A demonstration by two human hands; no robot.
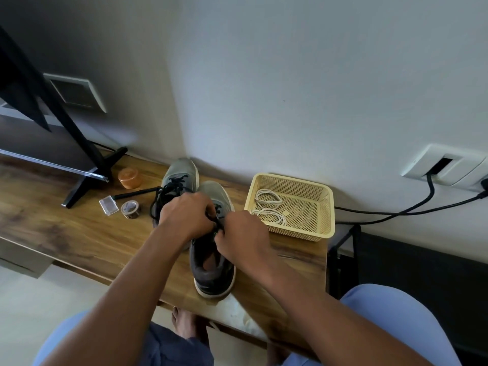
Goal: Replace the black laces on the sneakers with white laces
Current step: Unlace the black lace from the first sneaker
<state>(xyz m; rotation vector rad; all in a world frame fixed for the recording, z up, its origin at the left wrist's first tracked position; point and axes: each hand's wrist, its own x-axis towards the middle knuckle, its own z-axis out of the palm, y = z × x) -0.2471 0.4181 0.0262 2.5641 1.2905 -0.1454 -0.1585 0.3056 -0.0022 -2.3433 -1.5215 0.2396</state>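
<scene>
- The near sneaker (214, 270) stands on the counter (79, 233), heel toward the person, directly below both hands.
- The left hand (184, 215) is curled, fingers pinching the black lace (217, 222) over the near sneaker's tongue.
- The right hand (241, 236) is curled just beside the left hand, fingertips pinching the same black lace.
- The far sneaker (179, 173) stands beyond the left hand, touching the near sneaker; its loose black lace (158, 202) hangs left of the left hand.
- The yellow basket (324, 207) sits on the counter beyond and right of the right hand; two coiled white laces (268, 207) lie inside it.
- Left of the left hand lie a roll of tape (130, 208), a clear plastic box (108, 206), a black pen (134, 193) and an orange jar (129, 177).
- A black stand (87, 165) rests on the counter farther left.
- Black cables (396, 215) run from a wall socket (446, 165), well right of the right hand.
</scene>
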